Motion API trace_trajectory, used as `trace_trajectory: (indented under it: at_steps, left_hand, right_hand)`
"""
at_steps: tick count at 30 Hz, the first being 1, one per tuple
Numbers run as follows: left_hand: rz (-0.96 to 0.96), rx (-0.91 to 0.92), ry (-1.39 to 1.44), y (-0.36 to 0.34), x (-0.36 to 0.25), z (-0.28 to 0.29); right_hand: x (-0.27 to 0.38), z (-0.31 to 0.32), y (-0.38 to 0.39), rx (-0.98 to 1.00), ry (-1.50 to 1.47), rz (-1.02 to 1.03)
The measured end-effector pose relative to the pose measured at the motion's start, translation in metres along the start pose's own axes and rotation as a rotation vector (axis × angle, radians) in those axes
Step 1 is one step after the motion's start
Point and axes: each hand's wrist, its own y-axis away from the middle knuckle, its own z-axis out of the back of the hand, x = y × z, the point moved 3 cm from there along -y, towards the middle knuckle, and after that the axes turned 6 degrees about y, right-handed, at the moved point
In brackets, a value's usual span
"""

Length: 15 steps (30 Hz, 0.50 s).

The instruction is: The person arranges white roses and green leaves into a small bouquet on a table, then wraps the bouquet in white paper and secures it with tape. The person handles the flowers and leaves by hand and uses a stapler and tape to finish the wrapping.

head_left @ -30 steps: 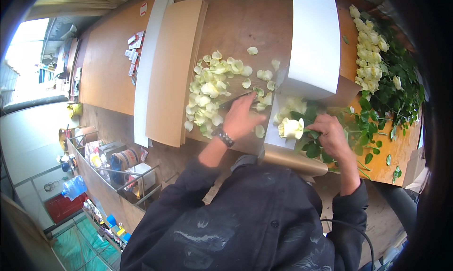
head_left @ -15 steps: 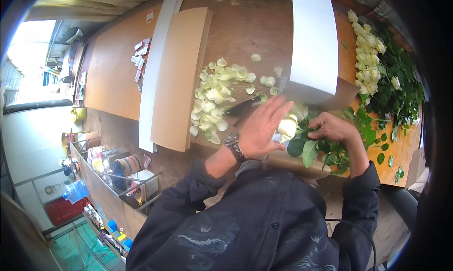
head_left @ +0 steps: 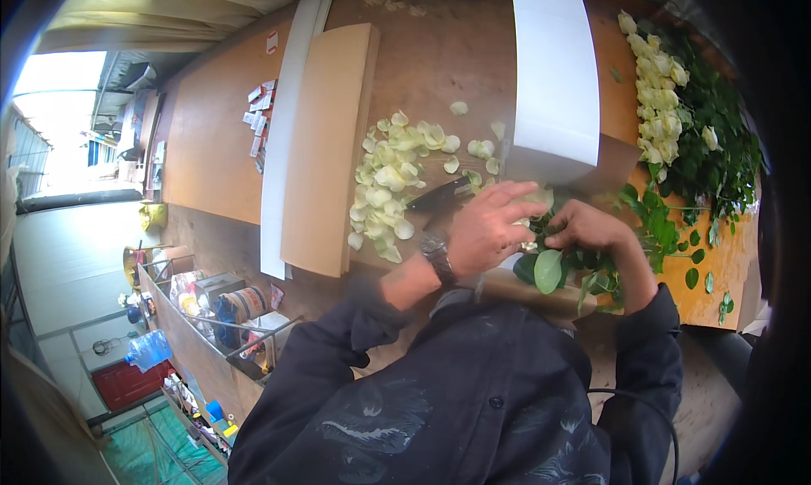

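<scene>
My right hand is closed, pinching a leafy stem just below a white rose. Green leaves hang under its fingers. Over the bloom, my left hand has its fingers stretched and slightly apart, covering most of the flower; any contact with petals is hidden. A dark watch sits on that wrist. Left of this hand lies a dark flat blade-like thing, its right end close to the fingers. Loose pale petals are heaped beyond it on the brown table.
A long white panel or box stands beyond my hands. Cut white roses with foliage are piled at the far right, stray leaves nearby. Left are a tan board and small boxes. A metal-framed bin stands lower left.
My left hand has moved right and its fingers now cover the bloom, which was plainly visible before. The right hand keeps its pinch on the stem.
</scene>
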Motion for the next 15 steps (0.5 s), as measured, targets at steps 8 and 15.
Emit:
trace_trajectory:
  at_steps: [8,15]
  left_hand:
    - [0.757,-0.453,0.327,0.025,0.034,0.010]
    - [0.432,0.029,-0.126,0.035,0.024,0.005]
  right_hand:
    - [0.006,-0.033,0.017,-0.534,0.457,0.124]
    - [0.006,-0.046,0.017,-0.716,0.608,0.252]
